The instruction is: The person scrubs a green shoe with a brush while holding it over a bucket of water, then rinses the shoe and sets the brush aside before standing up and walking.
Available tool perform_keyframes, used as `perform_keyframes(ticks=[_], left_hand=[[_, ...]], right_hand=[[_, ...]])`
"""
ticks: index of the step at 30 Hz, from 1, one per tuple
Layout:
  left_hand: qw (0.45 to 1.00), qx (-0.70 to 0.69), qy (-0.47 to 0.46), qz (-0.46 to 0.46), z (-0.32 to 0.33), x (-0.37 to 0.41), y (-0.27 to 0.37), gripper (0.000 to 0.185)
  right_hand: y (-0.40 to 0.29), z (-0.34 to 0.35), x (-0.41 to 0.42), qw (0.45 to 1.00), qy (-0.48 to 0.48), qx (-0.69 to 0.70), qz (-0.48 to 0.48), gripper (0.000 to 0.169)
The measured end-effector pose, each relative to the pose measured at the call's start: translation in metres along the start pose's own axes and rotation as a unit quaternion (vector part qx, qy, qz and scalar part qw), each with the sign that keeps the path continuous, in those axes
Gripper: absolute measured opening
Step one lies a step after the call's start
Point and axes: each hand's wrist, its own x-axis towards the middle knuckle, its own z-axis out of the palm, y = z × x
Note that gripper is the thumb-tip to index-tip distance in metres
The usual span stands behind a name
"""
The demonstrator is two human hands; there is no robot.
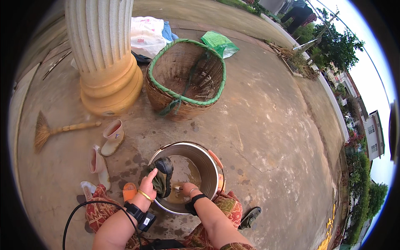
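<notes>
My left hand [147, 187] grips a dark green shoe with a black rubber toe [163, 175], held tilted over the left side of a metal bucket [206, 162]. Murky brown water [187, 168] covers the bucket's bottom. Inside the bucket, low over the water, my right hand [188, 189] is closed around a small thing with a pale end [177, 187]; its kind is unclear because my fingers hide most of it. The bucket's wire handle with an orange grip [215, 158] leans on the far right rim. A similar dark green shoe [250, 217] lies on the concrete to the right.
Ahead stands a woven basket with a green-wrapped rim [187, 99], beside a fluted column [109, 84]. Pale rubber boots [113, 139], a straw hand broom [47, 130] and an orange slipper [129, 191] are at left. Behind the basket lie a green bag [218, 43] and a white bag [147, 36].
</notes>
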Motion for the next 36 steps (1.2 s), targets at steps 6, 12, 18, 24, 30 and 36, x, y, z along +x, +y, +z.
perform_keyframes(ticks=[6,12,18,24,30,36], left_hand=[[0.999,-0.011,0.041,0.018,-0.001,-0.011,0.002,0.025],[0.999,-0.004,0.049,-0.014,-0.001,-0.004,0.004,0.023],[0.999,0.015,0.050,0.006,-0.008,-0.010,0.010,0.023],[0.999,0.009,0.037,-0.030,0.006,0.002,-0.002,0.031],[0.995,0.055,0.051,0.058,0.003,0.001,-0.008,0.032],[0.987,0.100,0.050,0.119,0.018,-0.001,-0.011,0.032]], right_hand=[[0.012,-0.024,0.011,0.982,0.014,0.013,0.187,0.022],[0.023,0.040,0.052,0.994,-0.092,-0.051,-0.003,0.026],[-0.009,-0.017,0.025,0.981,0.067,0.080,0.166,0.051],[0.046,0.044,0.053,0.995,-0.047,-0.088,-0.026,0.038],[-0.019,-0.027,-0.031,0.933,0.142,0.328,0.031,0.034],[-0.049,-0.041,-0.143,0.855,0.307,0.392,-0.144,0.037]])
